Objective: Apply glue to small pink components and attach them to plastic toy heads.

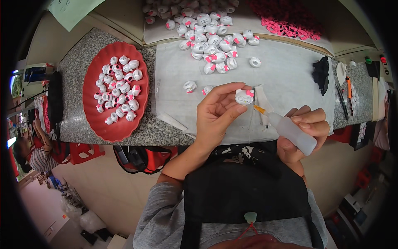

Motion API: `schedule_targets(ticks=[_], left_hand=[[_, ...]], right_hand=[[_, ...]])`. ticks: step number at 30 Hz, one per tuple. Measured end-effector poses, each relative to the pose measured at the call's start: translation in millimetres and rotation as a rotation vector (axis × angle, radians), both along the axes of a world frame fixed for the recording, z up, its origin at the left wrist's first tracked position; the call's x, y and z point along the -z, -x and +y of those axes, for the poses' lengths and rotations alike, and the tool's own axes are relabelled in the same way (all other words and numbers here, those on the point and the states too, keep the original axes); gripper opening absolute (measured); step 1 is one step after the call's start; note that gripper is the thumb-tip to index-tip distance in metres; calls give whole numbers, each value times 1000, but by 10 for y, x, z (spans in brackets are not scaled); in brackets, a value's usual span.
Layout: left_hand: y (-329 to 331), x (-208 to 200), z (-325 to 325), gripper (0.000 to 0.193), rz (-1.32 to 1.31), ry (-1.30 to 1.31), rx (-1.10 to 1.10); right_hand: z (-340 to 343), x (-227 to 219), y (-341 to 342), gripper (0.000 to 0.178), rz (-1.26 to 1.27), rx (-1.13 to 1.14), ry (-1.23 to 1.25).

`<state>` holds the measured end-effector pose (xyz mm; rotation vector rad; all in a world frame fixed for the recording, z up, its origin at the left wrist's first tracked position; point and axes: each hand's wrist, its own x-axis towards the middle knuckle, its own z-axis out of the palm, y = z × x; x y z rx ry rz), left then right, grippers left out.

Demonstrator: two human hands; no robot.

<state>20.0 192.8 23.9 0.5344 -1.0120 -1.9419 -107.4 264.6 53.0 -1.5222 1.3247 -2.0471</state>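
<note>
Fingers (236,111) of the left hand (210,118) pinch a small white, rounded, pink-bowed bead (243,97) right of the red scalloped dish (90,91), right hand (306,126) gripping a translucent plastic bottle (292,133) farther right; from afar I judge liquid-dabbing underway, next calling for a steady orange nozzle (259,109).

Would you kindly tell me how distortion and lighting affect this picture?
Head view: fisheye distortion bends the granite counter toward the sides, and the corners go black; head view: glare washes out a bright patch at far left, while the left hand and bottle look fairly sharp.
</note>
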Motion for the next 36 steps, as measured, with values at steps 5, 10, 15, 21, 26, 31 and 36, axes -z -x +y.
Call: schedule_targets(ticks=[5, 10, 15, 21, 26, 31, 36], left_hand=[[-5, -4, 7, 37, 0, -3, 6], [-4, 14, 3, 37, -1, 1, 15], [-9, 33, -3, 36, 30, -8, 16], [-13, 37, -5, 36, 54, -10, 25], [-12, 39, 0, 35, 47, -9, 36], [-7, 31, 2, 35, 19, 4, 40], [2, 28, 7, 36, 34, 11, 31]], right_hand=[[4, 2, -7, 43, -2, 4, 12], [-5, 5, 7, 42, -31, -92, 95], [7, 8, 20, 43, -16, -108, 69], [-8, -7, 41, 42, 14, -66, 101], [-5, 10, 44, 43, 33, -75, 102], [-9, 24, 42, 44, 32, -81, 102], [-3, -1, 5, 38, 54, -35, 37]])
